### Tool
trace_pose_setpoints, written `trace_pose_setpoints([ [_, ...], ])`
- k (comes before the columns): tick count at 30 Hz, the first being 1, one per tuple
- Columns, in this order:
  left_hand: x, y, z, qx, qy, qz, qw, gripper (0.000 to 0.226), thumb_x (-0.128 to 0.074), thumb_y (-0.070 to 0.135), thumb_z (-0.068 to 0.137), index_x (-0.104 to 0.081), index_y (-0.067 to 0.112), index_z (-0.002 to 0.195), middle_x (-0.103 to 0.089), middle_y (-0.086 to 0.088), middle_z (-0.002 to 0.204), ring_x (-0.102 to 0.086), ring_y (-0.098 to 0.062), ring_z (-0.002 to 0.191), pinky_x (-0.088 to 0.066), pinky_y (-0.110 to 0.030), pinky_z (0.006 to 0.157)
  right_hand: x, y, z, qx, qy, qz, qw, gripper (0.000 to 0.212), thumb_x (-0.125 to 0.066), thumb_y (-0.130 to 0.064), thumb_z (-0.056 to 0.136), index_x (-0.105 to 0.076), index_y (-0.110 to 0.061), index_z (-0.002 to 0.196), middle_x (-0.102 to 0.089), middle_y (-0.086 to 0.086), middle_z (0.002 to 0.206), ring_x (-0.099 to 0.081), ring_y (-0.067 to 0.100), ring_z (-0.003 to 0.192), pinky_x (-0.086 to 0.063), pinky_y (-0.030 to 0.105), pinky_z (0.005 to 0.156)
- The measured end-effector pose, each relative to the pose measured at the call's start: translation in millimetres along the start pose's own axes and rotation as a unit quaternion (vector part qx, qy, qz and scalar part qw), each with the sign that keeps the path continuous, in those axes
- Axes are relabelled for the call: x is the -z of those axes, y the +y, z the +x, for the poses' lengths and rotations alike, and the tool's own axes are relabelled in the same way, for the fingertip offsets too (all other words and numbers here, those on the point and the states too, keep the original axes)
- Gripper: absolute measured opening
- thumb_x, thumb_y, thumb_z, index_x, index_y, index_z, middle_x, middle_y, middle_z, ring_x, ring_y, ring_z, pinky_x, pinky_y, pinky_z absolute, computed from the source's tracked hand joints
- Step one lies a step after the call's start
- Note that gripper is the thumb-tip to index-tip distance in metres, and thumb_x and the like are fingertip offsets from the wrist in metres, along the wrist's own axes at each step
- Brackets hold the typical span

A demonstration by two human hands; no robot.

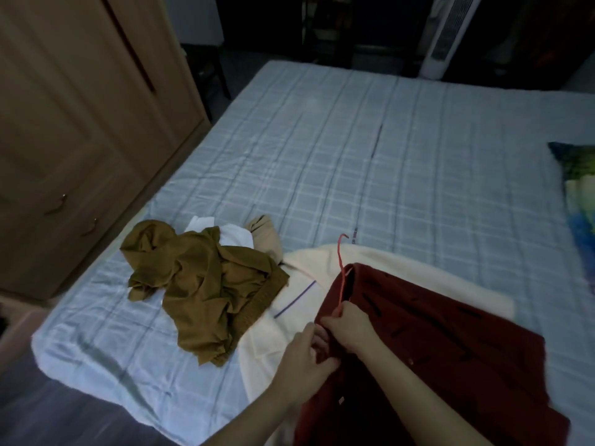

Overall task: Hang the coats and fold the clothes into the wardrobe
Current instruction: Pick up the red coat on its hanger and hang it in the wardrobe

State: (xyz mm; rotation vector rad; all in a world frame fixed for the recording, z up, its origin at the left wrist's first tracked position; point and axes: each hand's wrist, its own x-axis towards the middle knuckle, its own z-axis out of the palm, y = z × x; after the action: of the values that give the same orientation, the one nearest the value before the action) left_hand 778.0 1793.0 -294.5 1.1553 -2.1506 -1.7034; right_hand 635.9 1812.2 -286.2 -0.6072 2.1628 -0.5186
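Observation:
A dark red coat (444,342) lies on the bed's near right, over a cream garment (402,268). A red wire hanger (342,265) sticks out of the coat's collar, hook pointing up. My right hand (349,326) grips the coat's front edge together with the hanger's lower part. My left hand (304,355) pinches the coat's edge just beside it. A crumpled mustard-brown garment (199,284) lies to the left on white (231,236) and tan (265,235) clothes. The brown wardrobe (80,123) stands at the left with its doors shut.
The bed (386,149) has a pale blue checked sheet. A colourful pillow (579,194) lies at its right edge. A white tower fan (447,37) stands beyond the far side. Dark floor runs between bed and wardrobe.

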Motion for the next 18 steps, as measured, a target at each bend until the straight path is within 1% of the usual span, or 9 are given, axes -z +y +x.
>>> trace_pose_setpoints([
  [2,7,-7,-20,-0.045,-0.050,0.041,0.997,0.025,-0.062,0.021,0.069,-0.056,0.025,0.092,-0.060,0.012,0.092,-0.053,-0.005,0.098,-0.038,-0.014,0.081,-2,8,-12,-0.013,0.005,0.008,1.000,0.032,-0.072,-0.033,0.076,-0.050,-0.013,0.089,-0.063,0.008,0.094,-0.060,0.025,0.087,-0.051,0.036,0.076],
  [3,10,-12,-28,-0.064,-0.078,0.056,0.993,0.024,-0.059,0.023,0.068,-0.057,0.025,0.092,-0.059,0.012,0.096,-0.050,-0.005,0.105,-0.039,-0.017,0.088,-3,9,-20,-0.022,0.001,0.016,1.000,0.044,-0.076,-0.034,0.075,-0.049,-0.010,0.100,-0.061,0.009,0.100,-0.058,0.023,0.088,-0.049,0.032,0.071],
  [5,14,-20,-44,-0.104,-0.140,0.098,0.980,0.023,-0.055,0.028,0.064,-0.058,0.028,0.087,-0.058,0.013,0.108,-0.042,-0.006,0.120,-0.039,-0.022,0.099,-8,13,-36,-0.028,-0.008,0.018,0.999,0.075,-0.082,-0.036,0.072,-0.038,0.000,0.122,-0.057,0.013,0.114,-0.055,0.022,0.096,-0.042,0.025,0.066],
  [6,14,-25,-50,-0.131,-0.172,0.122,0.969,0.025,-0.054,0.029,0.062,-0.060,0.027,0.086,-0.056,0.014,0.118,-0.035,-0.007,0.129,-0.035,-0.022,0.104,-12,16,-45,-0.015,-0.001,0.001,1.000,0.078,-0.082,-0.032,0.072,-0.034,0.001,0.124,-0.057,0.015,0.118,-0.057,0.024,0.100,-0.040,0.024,0.068],
  [8,16,-35,-61,-0.198,-0.226,0.172,0.938,0.028,-0.055,0.026,0.063,-0.065,0.024,0.088,-0.043,0.020,0.138,-0.022,-0.006,0.139,-0.024,-0.019,0.112,-17,24,-61,0.021,0.032,-0.035,0.999,0.055,-0.076,-0.020,0.077,-0.037,-0.004,0.113,-0.060,0.014,0.112,-0.060,0.027,0.099,-0.041,0.025,0.071],
  [10,21,-43,-70,-0.240,-0.257,0.213,0.912,0.031,-0.055,0.024,0.064,-0.067,0.024,0.093,-0.033,0.017,0.151,-0.022,-0.007,0.141,-0.023,-0.023,0.114,-16,31,-80,0.042,0.061,-0.040,0.996,0.035,-0.067,-0.011,0.081,-0.039,-0.009,0.101,-0.058,0.008,0.101,-0.060,0.028,0.096,-0.038,0.025,0.070],
  [12,30,-48,-74,-0.242,-0.254,0.214,0.912,0.036,-0.048,0.021,0.066,-0.067,0.022,0.097,-0.037,0.007,0.152,-0.032,-0.011,0.136,-0.027,-0.029,0.113,-6,35,-97,0.047,0.089,-0.036,0.994,0.029,-0.065,-0.009,0.082,-0.040,-0.011,0.099,-0.056,0.006,0.098,-0.060,0.028,0.095,-0.033,0.023,0.068],
  [15,49,-43,-66,-0.195,-0.187,0.198,0.942,0.040,-0.045,0.009,0.071,-0.063,0.016,0.106,-0.046,-0.001,0.140,-0.039,-0.015,0.129,-0.030,-0.031,0.110,23,32,-129,0.049,0.110,-0.012,0.993,0.030,-0.070,-0.008,0.076,-0.047,-0.015,0.095,-0.062,0.005,0.093,-0.059,0.023,0.082,-0.037,0.025,0.066],
  [18,56,-15,-36,-0.208,-0.109,0.233,0.944,0.039,-0.050,0.004,0.082,-0.055,0.014,0.120,-0.049,-0.004,0.129,-0.043,-0.022,0.125,-0.029,-0.020,0.099,65,30,-165,0.065,0.091,-0.012,0.994,0.031,-0.073,-0.010,0.071,-0.052,-0.021,0.091,-0.064,0.001,0.086,-0.059,0.016,0.071,-0.047,0.027,0.063],
])
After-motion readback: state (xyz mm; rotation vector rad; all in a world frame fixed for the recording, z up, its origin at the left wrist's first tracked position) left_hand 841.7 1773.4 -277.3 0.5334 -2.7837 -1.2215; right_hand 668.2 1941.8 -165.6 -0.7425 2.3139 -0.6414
